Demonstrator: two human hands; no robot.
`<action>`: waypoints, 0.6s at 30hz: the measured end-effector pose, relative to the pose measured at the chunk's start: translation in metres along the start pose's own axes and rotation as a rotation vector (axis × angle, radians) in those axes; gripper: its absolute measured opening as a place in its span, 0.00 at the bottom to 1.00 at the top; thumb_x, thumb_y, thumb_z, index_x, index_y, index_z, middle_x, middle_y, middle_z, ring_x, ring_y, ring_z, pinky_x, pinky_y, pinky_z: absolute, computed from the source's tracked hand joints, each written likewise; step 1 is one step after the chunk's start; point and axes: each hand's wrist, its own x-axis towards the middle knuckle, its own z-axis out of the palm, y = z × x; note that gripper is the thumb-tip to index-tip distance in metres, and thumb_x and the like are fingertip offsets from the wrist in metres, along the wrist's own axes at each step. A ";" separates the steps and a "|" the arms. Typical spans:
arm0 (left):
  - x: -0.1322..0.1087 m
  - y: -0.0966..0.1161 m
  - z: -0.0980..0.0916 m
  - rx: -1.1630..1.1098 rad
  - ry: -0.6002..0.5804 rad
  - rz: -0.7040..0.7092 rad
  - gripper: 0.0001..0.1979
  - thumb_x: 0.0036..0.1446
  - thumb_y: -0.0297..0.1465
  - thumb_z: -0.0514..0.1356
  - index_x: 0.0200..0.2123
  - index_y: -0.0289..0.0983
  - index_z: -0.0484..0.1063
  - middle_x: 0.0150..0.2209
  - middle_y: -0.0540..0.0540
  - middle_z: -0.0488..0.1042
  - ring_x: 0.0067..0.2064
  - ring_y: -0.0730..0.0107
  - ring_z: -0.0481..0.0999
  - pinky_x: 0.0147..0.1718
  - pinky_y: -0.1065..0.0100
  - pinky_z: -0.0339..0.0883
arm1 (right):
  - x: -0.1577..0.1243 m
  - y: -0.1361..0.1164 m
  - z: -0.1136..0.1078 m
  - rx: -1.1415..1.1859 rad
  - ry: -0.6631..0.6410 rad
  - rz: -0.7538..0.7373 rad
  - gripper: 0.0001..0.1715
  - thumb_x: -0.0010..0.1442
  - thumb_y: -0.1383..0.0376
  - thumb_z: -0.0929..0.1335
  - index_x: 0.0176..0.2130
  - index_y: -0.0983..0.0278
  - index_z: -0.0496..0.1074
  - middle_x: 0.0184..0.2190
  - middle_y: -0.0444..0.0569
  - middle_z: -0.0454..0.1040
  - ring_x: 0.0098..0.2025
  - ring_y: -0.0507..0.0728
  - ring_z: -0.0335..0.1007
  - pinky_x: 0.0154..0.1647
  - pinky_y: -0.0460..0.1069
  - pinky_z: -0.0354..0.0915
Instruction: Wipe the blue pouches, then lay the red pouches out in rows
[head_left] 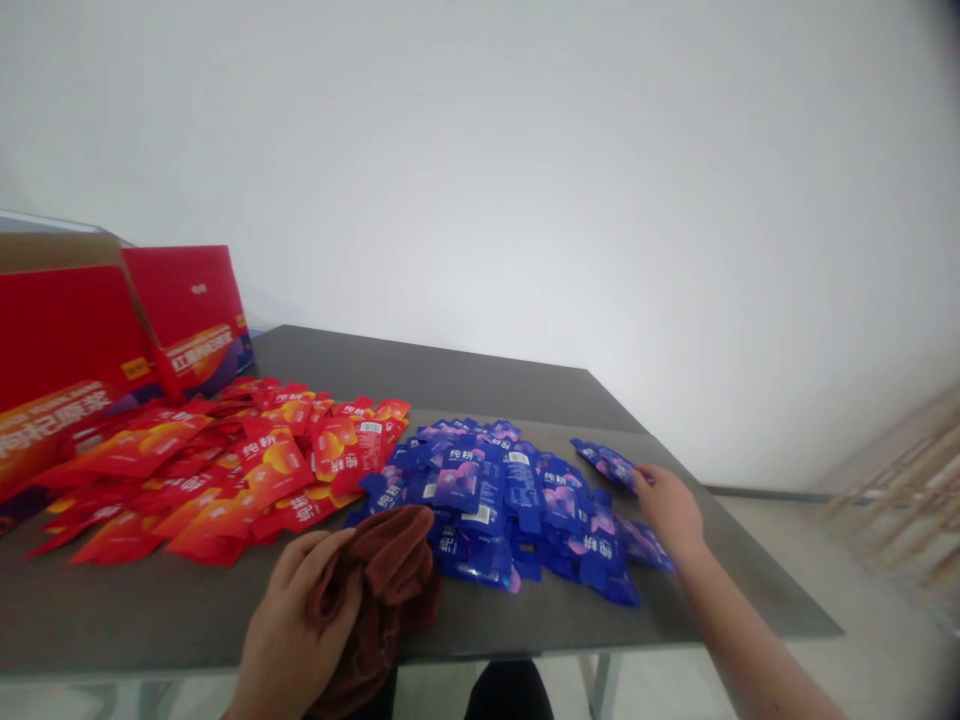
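Left hand (296, 625): It is nearly closed, and a crumpled rust-brown terry towel (386, 590) is held in it, with the fingers curled around the cloth. The towel hangs down past the near table edge.

Right hand (670, 512): It is stretched out over the far right of the table and is partly open. The fingertips (643, 478) are touching the end of a small strip of shiny blue sachets (604, 463). Whether the strip is gripped cannot be told.

Blue sachets: A loose, overlapping pile of glossy blue-and-purple foil sachets (487, 510) is lying in the middle of the table, just beyond the towel and the left hand.

Red sachets: A larger pile of glossy red-and-orange foil sachets (225, 475) is lying to the left, touching the blue pile.

Red boxes: Two red cardboard boxes (191, 310) are standing at the far left end, with a brown inner side shown on the nearer one.

Table: A dark grey flat table (420, 370) is carrying everything, and a pale wooden frame (904, 490) is seen beyond it on the right.
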 end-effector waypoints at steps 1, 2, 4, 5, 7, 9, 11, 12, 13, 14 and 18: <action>0.000 -0.001 0.000 -0.007 0.003 -0.001 0.13 0.61 0.33 0.55 0.49 0.41 0.67 0.44 0.45 0.69 0.43 0.63 0.76 0.41 0.67 0.73 | 0.007 0.010 0.001 -0.040 -0.022 -0.010 0.17 0.66 0.57 0.65 0.48 0.64 0.72 0.49 0.52 0.74 0.50 0.59 0.71 0.53 0.60 0.65; 0.000 -0.001 0.000 -0.014 0.003 0.000 0.13 0.61 0.33 0.55 0.49 0.41 0.68 0.44 0.45 0.70 0.43 0.63 0.76 0.41 0.67 0.73 | 0.013 0.018 0.004 -0.074 -0.052 -0.029 0.16 0.65 0.57 0.66 0.48 0.64 0.71 0.50 0.52 0.74 0.51 0.59 0.71 0.53 0.61 0.66; 0.000 -0.002 0.000 -0.020 0.001 0.001 0.13 0.61 0.33 0.55 0.49 0.41 0.68 0.44 0.45 0.70 0.43 0.63 0.76 0.41 0.67 0.73 | 0.021 0.030 0.010 -0.131 -0.122 -0.071 0.17 0.64 0.59 0.68 0.50 0.63 0.71 0.52 0.52 0.72 0.52 0.60 0.70 0.53 0.61 0.67; 0.000 -0.002 0.000 -0.019 -0.002 -0.002 0.13 0.61 0.33 0.55 0.49 0.41 0.68 0.44 0.45 0.70 0.42 0.63 0.76 0.41 0.66 0.73 | 0.022 0.033 0.014 -0.155 -0.153 -0.081 0.18 0.63 0.59 0.68 0.51 0.64 0.70 0.52 0.52 0.72 0.51 0.60 0.71 0.52 0.61 0.68; 0.000 -0.001 0.001 -0.008 -0.008 -0.006 0.12 0.61 0.34 0.55 0.49 0.41 0.68 0.44 0.45 0.70 0.42 0.64 0.76 0.41 0.67 0.73 | 0.021 0.037 0.019 -0.194 -0.191 -0.070 0.18 0.63 0.59 0.68 0.51 0.64 0.70 0.50 0.51 0.73 0.48 0.59 0.72 0.49 0.60 0.70; 0.000 0.000 0.002 0.001 -0.013 -0.011 0.12 0.62 0.34 0.55 0.49 0.41 0.68 0.44 0.45 0.70 0.42 0.64 0.76 0.41 0.67 0.73 | 0.018 0.037 0.018 -0.218 -0.189 -0.038 0.16 0.64 0.59 0.67 0.49 0.64 0.71 0.47 0.50 0.74 0.45 0.57 0.73 0.47 0.58 0.70; 0.001 -0.001 0.003 0.002 -0.014 -0.012 0.13 0.62 0.34 0.55 0.49 0.41 0.68 0.45 0.45 0.70 0.43 0.64 0.76 0.41 0.67 0.73 | 0.014 0.032 0.010 -0.216 -0.151 -0.006 0.16 0.65 0.58 0.67 0.49 0.64 0.71 0.46 0.50 0.75 0.45 0.57 0.74 0.48 0.58 0.70; 0.001 -0.002 0.003 0.000 -0.016 -0.012 0.13 0.62 0.34 0.55 0.49 0.41 0.68 0.45 0.45 0.70 0.43 0.64 0.76 0.41 0.67 0.73 | 0.012 0.028 0.003 -0.204 -0.122 0.004 0.16 0.65 0.59 0.66 0.50 0.64 0.71 0.46 0.51 0.75 0.45 0.58 0.74 0.49 0.59 0.69; 0.002 -0.002 0.002 -0.002 -0.016 -0.013 0.13 0.62 0.34 0.55 0.49 0.41 0.68 0.44 0.45 0.70 0.43 0.64 0.77 0.42 0.67 0.73 | 0.008 0.022 -0.004 -0.184 -0.090 0.010 0.17 0.67 0.60 0.64 0.51 0.65 0.70 0.45 0.54 0.76 0.46 0.60 0.74 0.49 0.61 0.69; 0.003 -0.002 0.001 -0.007 -0.011 -0.010 0.13 0.61 0.34 0.55 0.49 0.41 0.68 0.44 0.45 0.70 0.42 0.64 0.77 0.41 0.67 0.74 | 0.003 0.016 -0.012 -0.155 -0.057 0.013 0.19 0.68 0.60 0.61 0.54 0.66 0.69 0.45 0.58 0.77 0.46 0.62 0.75 0.49 0.63 0.68; 0.002 0.020 -0.012 -0.115 0.000 0.046 0.13 0.59 0.32 0.57 0.47 0.43 0.70 0.44 0.45 0.71 0.42 0.64 0.77 0.40 0.66 0.74 | -0.046 -0.019 -0.036 0.053 0.022 -0.036 0.29 0.68 0.56 0.55 0.57 0.69 0.69 0.48 0.67 0.77 0.51 0.71 0.73 0.51 0.65 0.66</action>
